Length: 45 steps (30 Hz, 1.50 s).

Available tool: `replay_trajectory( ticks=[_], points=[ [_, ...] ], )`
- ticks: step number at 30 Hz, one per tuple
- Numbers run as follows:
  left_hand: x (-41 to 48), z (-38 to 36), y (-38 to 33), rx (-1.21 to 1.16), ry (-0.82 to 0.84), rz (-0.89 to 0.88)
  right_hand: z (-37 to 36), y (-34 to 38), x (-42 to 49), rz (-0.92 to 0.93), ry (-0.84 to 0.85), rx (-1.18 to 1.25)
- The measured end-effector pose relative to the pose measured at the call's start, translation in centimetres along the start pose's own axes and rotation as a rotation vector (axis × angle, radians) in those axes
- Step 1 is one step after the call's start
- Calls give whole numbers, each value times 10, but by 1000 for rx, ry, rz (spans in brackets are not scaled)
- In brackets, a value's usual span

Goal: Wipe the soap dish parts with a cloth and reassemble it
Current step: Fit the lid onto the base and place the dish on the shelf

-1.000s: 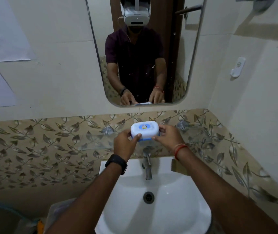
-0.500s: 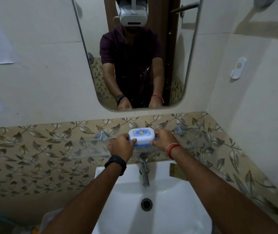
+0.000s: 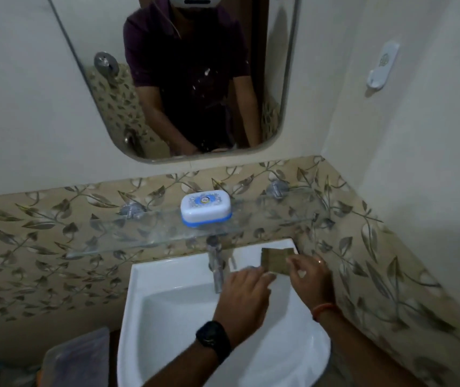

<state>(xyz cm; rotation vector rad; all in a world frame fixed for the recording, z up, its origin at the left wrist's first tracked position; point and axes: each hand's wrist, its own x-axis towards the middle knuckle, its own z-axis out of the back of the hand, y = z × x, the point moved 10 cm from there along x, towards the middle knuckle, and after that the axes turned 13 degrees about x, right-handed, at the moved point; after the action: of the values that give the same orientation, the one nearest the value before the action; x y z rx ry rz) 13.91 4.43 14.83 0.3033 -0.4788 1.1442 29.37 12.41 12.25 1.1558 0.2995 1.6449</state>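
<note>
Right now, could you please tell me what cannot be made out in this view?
Soap dish interior, head view: the closed lid hides it; the lid's print is too small to read.
Right hand, head view: motion blur hides whether it pinches the cloth.
Left hand, head view: blurred fingertips; contact with the cloth is unclear.
Container at lower left, head view: dark and cut off by the bottom edge.

We see through one wide-angle camera on the head, looking forward and down from close above the white ceramic washbasin [image 3: 173, 317]. It faces the rounded wall mirror [image 3: 97, 37], which reflects the white headset [image 3: 198, 0].
</note>
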Motion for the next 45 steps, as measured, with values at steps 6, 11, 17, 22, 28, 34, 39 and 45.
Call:
replay_trajectory(
  ticks=[6,11,17,22,28,34,39,45],
  points=[
    [6,-152,-17,-18,447,77,-58,-84,-25,-150,387,-190],
    [42,-223,10,27,551,111,-113,-106,-25,-50,567,-328],
    [45,-262,30,95,587,122,-153,-144,-22,-9,608,-435],
    [46,-269,30,170,556,43,-156,-156,-16,47,602,-428],
    [39,-232,17,116,413,-60,-129,-144,-35,-32,495,-196],
    [-36,-175,16,85,371,-119,-108,-70,-87,89,512,-99],
    [-128,-99,37,95,313,-105,-127,-2,-153,182,666,40],
    [-233,-1,121,111,343,53,-194,141,-205,401,846,180]
  ],
)
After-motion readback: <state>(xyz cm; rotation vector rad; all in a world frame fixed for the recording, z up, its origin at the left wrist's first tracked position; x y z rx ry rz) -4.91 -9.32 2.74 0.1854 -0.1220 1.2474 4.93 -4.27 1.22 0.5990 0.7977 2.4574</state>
